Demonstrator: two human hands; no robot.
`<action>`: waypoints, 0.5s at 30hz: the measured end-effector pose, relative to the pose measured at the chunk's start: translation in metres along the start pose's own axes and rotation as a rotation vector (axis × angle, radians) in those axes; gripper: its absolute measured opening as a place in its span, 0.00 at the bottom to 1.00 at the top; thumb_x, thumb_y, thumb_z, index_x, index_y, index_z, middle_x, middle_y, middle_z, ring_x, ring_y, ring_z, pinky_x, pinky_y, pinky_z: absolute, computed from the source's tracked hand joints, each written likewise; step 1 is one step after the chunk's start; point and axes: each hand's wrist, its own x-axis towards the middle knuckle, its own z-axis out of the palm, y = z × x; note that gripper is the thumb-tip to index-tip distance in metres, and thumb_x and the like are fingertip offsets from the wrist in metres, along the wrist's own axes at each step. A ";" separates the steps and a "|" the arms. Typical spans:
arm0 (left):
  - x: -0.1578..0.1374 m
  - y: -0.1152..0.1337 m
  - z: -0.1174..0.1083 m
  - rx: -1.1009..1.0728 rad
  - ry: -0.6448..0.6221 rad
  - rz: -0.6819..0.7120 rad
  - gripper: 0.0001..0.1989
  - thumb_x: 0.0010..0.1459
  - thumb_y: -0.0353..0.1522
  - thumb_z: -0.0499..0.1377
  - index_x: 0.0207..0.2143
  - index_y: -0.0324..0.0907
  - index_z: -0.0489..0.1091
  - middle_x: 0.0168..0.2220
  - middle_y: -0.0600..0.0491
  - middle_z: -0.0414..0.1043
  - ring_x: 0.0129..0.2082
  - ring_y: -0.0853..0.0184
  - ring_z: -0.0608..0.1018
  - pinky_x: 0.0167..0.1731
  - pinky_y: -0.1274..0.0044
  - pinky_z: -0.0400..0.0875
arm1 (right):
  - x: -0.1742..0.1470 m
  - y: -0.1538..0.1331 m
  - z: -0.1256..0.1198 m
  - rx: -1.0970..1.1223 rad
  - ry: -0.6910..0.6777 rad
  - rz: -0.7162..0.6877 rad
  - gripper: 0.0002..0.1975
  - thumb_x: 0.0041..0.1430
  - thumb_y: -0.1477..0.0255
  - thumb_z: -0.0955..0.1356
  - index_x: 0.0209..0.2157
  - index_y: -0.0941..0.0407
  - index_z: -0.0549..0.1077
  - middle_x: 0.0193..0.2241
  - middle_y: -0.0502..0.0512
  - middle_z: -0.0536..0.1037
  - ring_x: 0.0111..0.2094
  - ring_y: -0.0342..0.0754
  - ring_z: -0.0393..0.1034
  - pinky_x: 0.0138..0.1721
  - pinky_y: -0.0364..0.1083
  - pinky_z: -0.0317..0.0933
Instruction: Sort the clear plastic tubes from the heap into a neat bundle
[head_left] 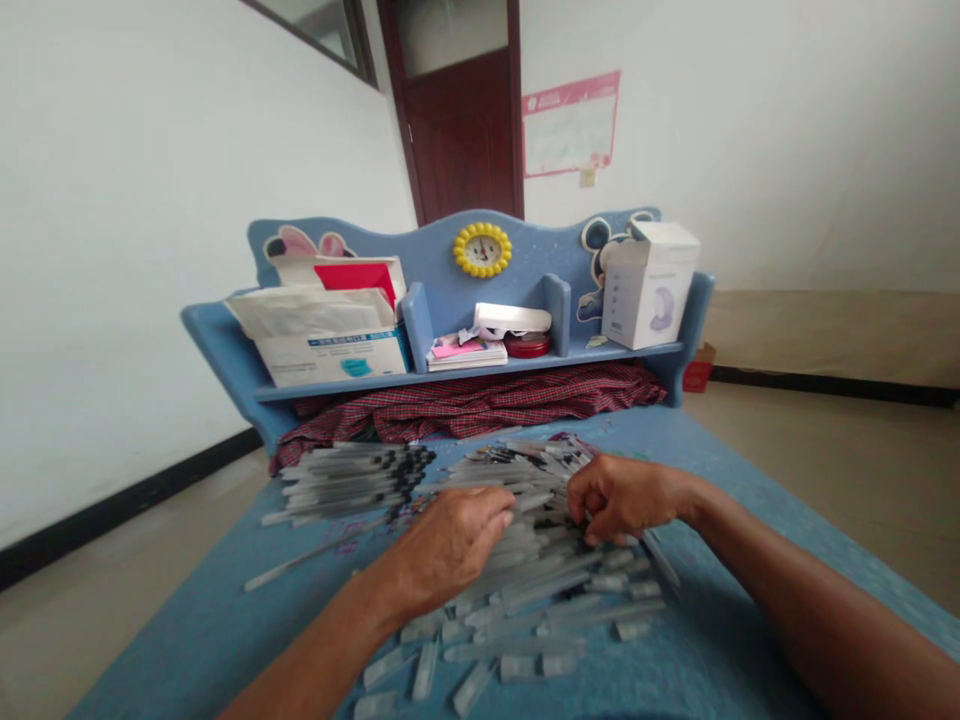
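A heap of loose translucent pen barrels (547,580) and clear pen caps (521,667) covers the middle of the blue desk. My left hand (457,540) is over the heap's left side, back of the hand up, with its fingers pressed together. A pale barrel tip shows beside its fingertips; whether they grip it is unclear. Above the heap's right side my right hand (622,498) is closed, fingers curled down and thumb against them; what they hold is hidden. Left of the heap lies a stack of pens (349,480) with dark ends pointing right.
A single thin pen (315,556) lies apart at left. Behind, a blue shelf (450,382) carries a mask box (322,345), papers (469,355), a red round tin (527,345) and a white box (651,290). Checked cloth (465,405) is bunched beneath it.
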 end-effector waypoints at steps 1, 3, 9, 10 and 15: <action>0.000 0.000 0.000 0.003 -0.009 -0.005 0.11 0.63 0.30 0.46 0.39 0.40 0.68 0.33 0.51 0.73 0.35 0.66 0.75 0.36 0.77 0.64 | 0.001 0.001 -0.001 -0.012 0.001 0.010 0.06 0.43 0.79 0.68 0.26 0.57 0.68 0.11 0.40 0.67 0.11 0.36 0.56 0.10 0.34 0.48; 0.000 0.000 0.001 0.006 -0.024 -0.010 0.12 0.63 0.30 0.46 0.39 0.40 0.68 0.34 0.51 0.73 0.36 0.66 0.75 0.37 0.77 0.64 | 0.002 0.004 -0.002 -0.006 -0.001 0.025 0.07 0.42 0.79 0.69 0.27 0.57 0.68 0.11 0.40 0.67 0.11 0.36 0.57 0.11 0.34 0.49; 0.001 0.002 0.000 -0.005 -0.043 -0.023 0.13 0.63 0.31 0.45 0.40 0.40 0.68 0.35 0.50 0.73 0.37 0.65 0.75 0.38 0.77 0.64 | 0.003 0.008 -0.006 0.109 0.080 -0.069 0.07 0.45 0.72 0.69 0.28 0.58 0.68 0.13 0.42 0.69 0.13 0.38 0.60 0.13 0.36 0.54; 0.001 0.002 0.000 -0.010 -0.045 -0.025 0.13 0.63 0.31 0.45 0.40 0.40 0.68 0.35 0.50 0.73 0.37 0.65 0.75 0.38 0.76 0.64 | 0.003 0.007 -0.006 0.117 0.106 -0.108 0.08 0.47 0.70 0.69 0.28 0.58 0.68 0.13 0.43 0.69 0.13 0.38 0.60 0.13 0.36 0.54; 0.001 0.006 -0.002 -0.030 -0.048 -0.024 0.13 0.63 0.31 0.45 0.40 0.40 0.68 0.35 0.50 0.73 0.37 0.64 0.75 0.38 0.76 0.64 | 0.007 0.003 0.004 0.135 0.173 -0.231 0.13 0.53 0.62 0.67 0.27 0.59 0.67 0.13 0.45 0.69 0.12 0.37 0.59 0.13 0.36 0.53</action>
